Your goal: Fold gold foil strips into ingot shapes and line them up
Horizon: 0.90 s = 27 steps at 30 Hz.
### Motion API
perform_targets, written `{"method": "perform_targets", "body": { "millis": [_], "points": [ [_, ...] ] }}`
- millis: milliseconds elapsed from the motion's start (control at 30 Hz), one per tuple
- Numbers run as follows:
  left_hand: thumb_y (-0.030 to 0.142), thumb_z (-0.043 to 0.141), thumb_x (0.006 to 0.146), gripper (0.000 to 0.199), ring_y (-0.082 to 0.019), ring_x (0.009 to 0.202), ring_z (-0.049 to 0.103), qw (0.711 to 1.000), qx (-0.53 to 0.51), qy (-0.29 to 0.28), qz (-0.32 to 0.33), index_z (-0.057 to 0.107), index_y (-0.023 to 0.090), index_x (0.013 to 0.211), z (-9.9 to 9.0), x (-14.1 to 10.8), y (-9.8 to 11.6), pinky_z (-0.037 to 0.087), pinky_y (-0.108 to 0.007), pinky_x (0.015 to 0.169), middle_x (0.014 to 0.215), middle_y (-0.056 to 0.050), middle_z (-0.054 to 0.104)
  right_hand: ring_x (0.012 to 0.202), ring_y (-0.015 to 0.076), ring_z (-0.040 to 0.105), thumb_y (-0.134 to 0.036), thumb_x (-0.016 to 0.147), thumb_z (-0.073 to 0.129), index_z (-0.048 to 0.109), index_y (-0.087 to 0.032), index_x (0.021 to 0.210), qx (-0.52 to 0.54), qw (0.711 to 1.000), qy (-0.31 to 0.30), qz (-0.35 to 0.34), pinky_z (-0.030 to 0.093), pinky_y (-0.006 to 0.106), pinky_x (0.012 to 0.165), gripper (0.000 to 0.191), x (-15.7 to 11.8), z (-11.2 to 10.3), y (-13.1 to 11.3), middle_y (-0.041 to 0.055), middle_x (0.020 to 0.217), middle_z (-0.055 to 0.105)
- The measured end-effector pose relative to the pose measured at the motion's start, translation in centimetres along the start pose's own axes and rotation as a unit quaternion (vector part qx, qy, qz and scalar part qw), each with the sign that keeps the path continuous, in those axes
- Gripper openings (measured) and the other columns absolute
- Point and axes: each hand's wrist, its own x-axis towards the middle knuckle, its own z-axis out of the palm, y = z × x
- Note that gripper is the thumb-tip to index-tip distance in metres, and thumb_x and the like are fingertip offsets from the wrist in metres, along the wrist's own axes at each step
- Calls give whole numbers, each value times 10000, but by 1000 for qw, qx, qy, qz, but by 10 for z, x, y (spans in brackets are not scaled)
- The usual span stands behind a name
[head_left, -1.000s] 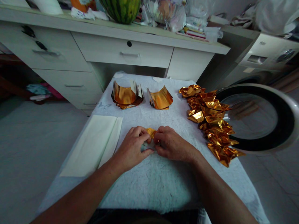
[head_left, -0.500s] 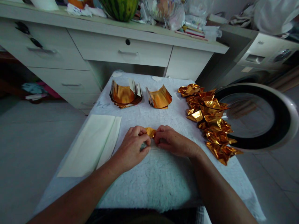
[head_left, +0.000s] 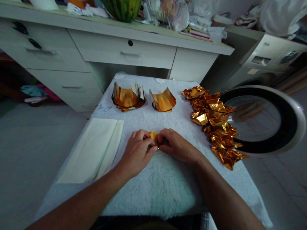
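Drawer unit, white, at 12 o'clock from the foil between the hands, beyond the table. Washing machine, silver, at 2 o'clock, with round door open beside the table. Table, draped in pale, faintly patterned cloth.

Row of crumpled gold foil pieces, glossy and pointed, along the table's side from 1 to 4 o'clock. White folded sheets, lying flat, at 8 to 9 o'clock.

Left hand, at 8 o'clock, with thumb and fingertips pinched on the foil's near-left edge. Right hand, at 4 o'clock, with fingers curled inward and gripping the foil's right side.

Larger stack of curved foil sheets, gold inside with pale edges, at 11 o'clock. Smaller stack of curved foil sheets, gold, just to its right, at 12 to 1 o'clock.

Small gold foil piece, low over the cloth between both sets of fingertips; upper part exposed, lower part mostly covered by fingers, exact shape there not discernible.
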Motion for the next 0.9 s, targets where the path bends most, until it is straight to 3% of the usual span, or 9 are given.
{"method": "perform_targets", "body": {
  "millis": [400,633,767,900],
  "points": [
    [190,651,814,90,-252,1002,500,1000,3,11,-12,648,204,725,3,1,3,463,-458,890,1019,-50,565,782,137,538,-95,830,590,615,-182,935,63,997,-27,18,411,269,729,139,-1,-7,-2,8,866,628],
    [144,645,785,66,-254,992,497,1000,11,14,-12,631,200,753,4,1,5,451,-464,894,1016,-53,560,765,132,523,-71,788,619,604,-171,885,26,999,-4,22,395,266,730,140,2,1,-2,0,834,619],
    [209,687,801,29,-262,1022,490,1000,-14,7,-25,666,213,820,3,1,5,437,-478,919,1037,-50,561,761,134,515,-110,816,622,600,-173,882,18,1000,-1,20,383,270,729,94,1,0,-3,-2,820,613],
    [228,685,821,18,-258,1025,490,1000,-22,4,-22,681,220,806,1,0,4,435,-475,917,1035,-47,561,817,147,518,-95,824,586,594,-176,895,18,999,-28,-12,392,288,779,108,-2,-8,-2,11,866,605]
  ]
}}
